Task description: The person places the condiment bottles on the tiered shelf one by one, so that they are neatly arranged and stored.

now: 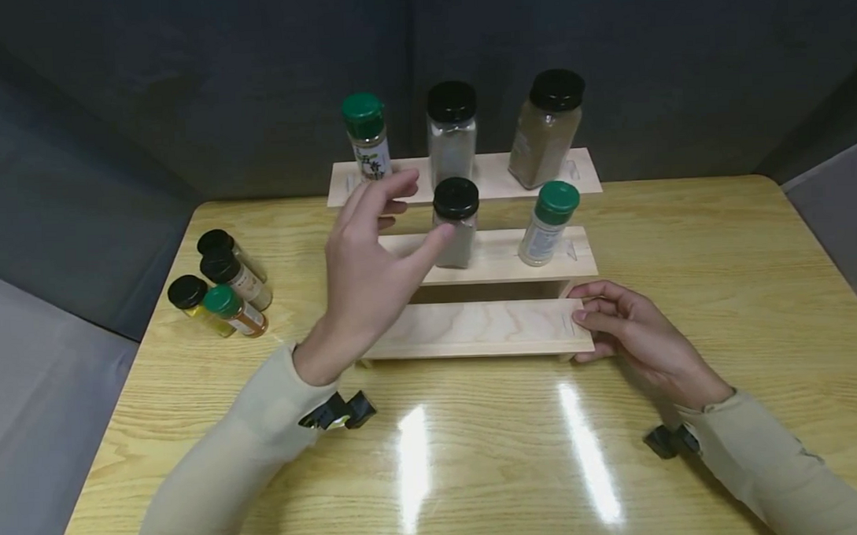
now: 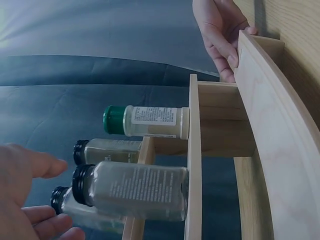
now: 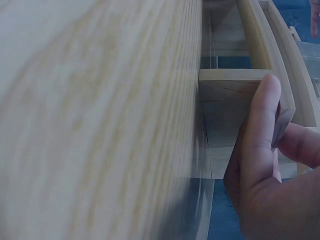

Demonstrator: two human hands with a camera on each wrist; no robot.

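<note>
Wooden stepped rack (image 1: 480, 329) stands mid-table. On its middle step a black-capped jar (image 1: 457, 223) stands upright; the left hand (image 1: 372, 261) hovers just left of it, fingers spread and holding nothing, thumb tip at its side. The right hand (image 1: 632, 331) pinches the rack's near right end.

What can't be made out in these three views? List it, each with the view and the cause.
- Head view: the label print on the green-capped jar is too small to read, and the left hand covers its foot.
- Left wrist view: the frame edge cuts off the left hand, so its grip is unclear.
- Right wrist view: the blurred table fills the left; only the right hand on the wooden rack shows.
</note>
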